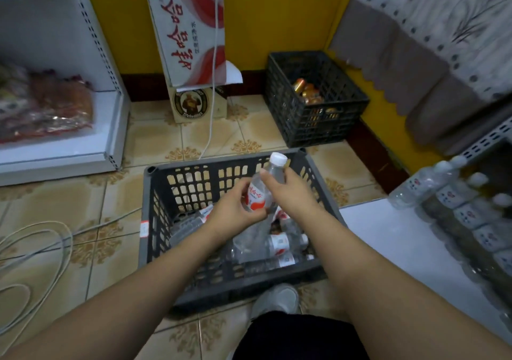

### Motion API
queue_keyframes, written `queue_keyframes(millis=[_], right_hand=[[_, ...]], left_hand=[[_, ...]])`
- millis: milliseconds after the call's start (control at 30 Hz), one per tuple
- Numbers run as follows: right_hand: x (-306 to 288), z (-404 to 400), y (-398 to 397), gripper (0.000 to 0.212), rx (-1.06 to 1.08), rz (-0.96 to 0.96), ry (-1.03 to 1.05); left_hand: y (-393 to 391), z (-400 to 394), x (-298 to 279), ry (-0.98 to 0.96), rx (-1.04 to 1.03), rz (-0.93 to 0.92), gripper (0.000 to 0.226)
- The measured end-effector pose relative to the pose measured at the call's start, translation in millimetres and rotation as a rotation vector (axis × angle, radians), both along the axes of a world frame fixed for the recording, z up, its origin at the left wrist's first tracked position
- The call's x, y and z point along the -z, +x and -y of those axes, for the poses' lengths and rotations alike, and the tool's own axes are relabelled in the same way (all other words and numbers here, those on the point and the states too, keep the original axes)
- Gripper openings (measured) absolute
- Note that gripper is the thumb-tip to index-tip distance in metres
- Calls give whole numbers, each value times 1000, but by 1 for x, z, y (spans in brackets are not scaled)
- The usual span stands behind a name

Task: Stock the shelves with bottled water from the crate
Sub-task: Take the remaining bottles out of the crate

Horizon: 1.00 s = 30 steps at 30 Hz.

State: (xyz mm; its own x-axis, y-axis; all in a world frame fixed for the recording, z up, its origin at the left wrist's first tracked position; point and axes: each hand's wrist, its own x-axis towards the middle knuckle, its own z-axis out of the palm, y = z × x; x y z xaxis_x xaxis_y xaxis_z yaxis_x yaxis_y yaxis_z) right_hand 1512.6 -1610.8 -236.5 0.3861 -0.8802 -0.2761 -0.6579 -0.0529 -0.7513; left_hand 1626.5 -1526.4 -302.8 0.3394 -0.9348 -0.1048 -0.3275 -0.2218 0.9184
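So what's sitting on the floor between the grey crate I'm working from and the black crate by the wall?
Nothing: in the head view only bare patterned floor tile separates the grey crate from the black crate.

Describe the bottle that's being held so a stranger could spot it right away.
Find the grey crate on the tiled floor. Above it, the left hand and right hand grip one water bottle. Unlike the bottles lying inside, it is raised, white cap up.
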Motion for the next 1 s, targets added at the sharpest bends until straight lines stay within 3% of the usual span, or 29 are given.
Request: queue_keyframes(millis=[167, 300, 433, 567, 700, 767, 867, 1000], right_hand=[[-97, 2, -36, 40, 159, 210, -194], [-185, -10, -89, 53, 150, 183, -435], [-267, -20, -141, 50, 246, 232, -532], [-328, -31, -197, 38, 300, 296, -569], [-380, -35, -250, 46, 329, 175, -776], [-403, -33, -282, 54, 300, 118, -793], [-424, -29, -329, 88, 326, 25, -752], [-431, -20, -389, 68, 450, 112, -678]], left_hand=[[-41, 6, -94, -236, 68, 0, 58], [-83, 8, -157, -392, 143, -29, 61], [-126, 5, -204, -390, 275, 69, 71], [-171, 12, -255, -414, 345, 105, 65], [-220, 25, -312, -467, 445, 36, 65], [-249, 32, -337, -504, 479, 13, 63], [-293, 47, -368, -546, 504, 13, 63], [-355, 83, -382, -528, 517, 129, 70]])
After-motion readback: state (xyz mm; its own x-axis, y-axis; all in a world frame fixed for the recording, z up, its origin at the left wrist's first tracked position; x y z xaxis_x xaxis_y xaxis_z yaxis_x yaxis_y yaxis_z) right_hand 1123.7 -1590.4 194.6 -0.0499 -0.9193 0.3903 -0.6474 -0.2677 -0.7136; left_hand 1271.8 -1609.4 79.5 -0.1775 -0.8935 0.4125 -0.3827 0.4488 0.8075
